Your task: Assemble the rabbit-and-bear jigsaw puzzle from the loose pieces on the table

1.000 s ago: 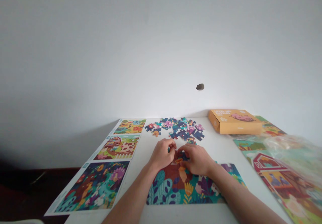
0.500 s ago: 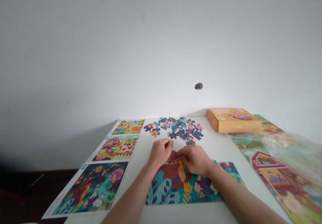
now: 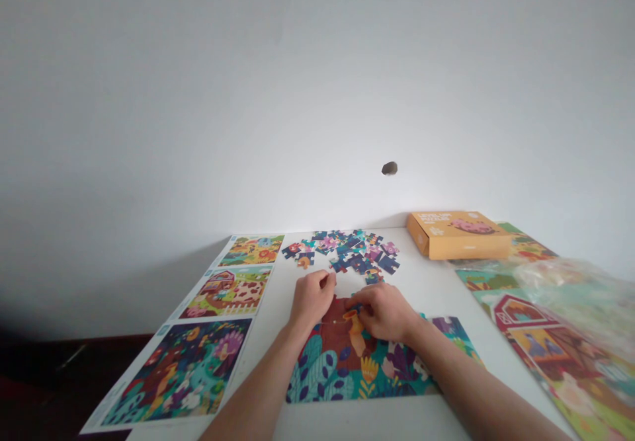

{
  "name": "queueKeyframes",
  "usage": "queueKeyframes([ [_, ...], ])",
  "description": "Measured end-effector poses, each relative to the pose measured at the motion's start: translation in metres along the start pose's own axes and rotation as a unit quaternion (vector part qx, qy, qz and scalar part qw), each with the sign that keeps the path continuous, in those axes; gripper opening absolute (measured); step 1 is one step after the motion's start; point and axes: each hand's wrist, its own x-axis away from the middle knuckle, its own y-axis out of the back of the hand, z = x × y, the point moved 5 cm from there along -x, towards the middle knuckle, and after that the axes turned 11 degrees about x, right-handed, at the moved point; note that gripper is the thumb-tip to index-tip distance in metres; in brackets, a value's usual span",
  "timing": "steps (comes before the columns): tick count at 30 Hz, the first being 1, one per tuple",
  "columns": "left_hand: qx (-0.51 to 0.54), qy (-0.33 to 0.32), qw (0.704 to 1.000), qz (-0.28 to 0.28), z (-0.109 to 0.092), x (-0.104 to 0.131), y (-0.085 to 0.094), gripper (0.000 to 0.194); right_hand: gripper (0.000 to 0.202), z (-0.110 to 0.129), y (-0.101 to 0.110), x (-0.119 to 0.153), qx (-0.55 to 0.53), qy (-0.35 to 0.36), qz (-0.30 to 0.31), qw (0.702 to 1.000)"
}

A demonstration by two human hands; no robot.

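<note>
A partly joined jigsaw puzzle [image 3: 342, 368] with blue leaves, yellow flowers and a brown trunk lies on the white table [image 3: 397, 421] in front of me. My left hand [image 3: 313, 299], its fingers curled, rests at the puzzle's upper left edge; whatever its fingertips hold is hidden. My right hand [image 3: 384, 312] is bent over the upper middle, fingertips on a reddish-brown piece [image 3: 338, 309] beside the orange animal figure. Beyond both hands lies a heap of loose puzzle pieces [image 3: 354, 252].
A printed sheet with three pictures [image 3: 183, 368] lies at the left. Behind right stands a yellow puzzle box [image 3: 461, 246]. Farm-picture puzzles [image 3: 540, 342] lie at the right, partly under clear plastic wrap [image 3: 560, 282]. A wall [image 3: 297, 97] rises behind the table.
My left hand has shifted slightly left. The gap under the reddish-brown piece looks narrower. My right hand stays nearly in place, and the whole view has moved a little.
</note>
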Motion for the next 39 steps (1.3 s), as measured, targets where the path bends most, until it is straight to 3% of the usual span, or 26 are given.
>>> queueKeyframes([
  [12,0.009,0.012,1.000,-0.004,0.004,-0.001,-0.001,0.037,0.042,0.003,0.003,0.001,0.008,0.006,0.000,1.000],
  [19,-0.017,-0.001,1.000,-0.002,0.003,0.000,-0.003,0.038,0.022,0.028,0.007,0.007,0.006,0.082,0.032,0.996],
  [27,-0.044,-0.021,0.999,0.010,-0.001,0.003,-0.006,0.038,0.029,0.006,0.005,0.002,0.102,-0.012,0.018,0.995],
  [33,-0.048,-0.029,0.998,0.007,-0.003,0.003,-0.004,0.038,0.024,0.030,0.005,0.005,0.087,0.081,0.031,0.992],
  [39,-0.055,-0.028,0.998,0.008,-0.001,0.002,-0.006,0.037,0.027,0.016,0.001,0.003,0.102,0.023,0.036,0.994],
])
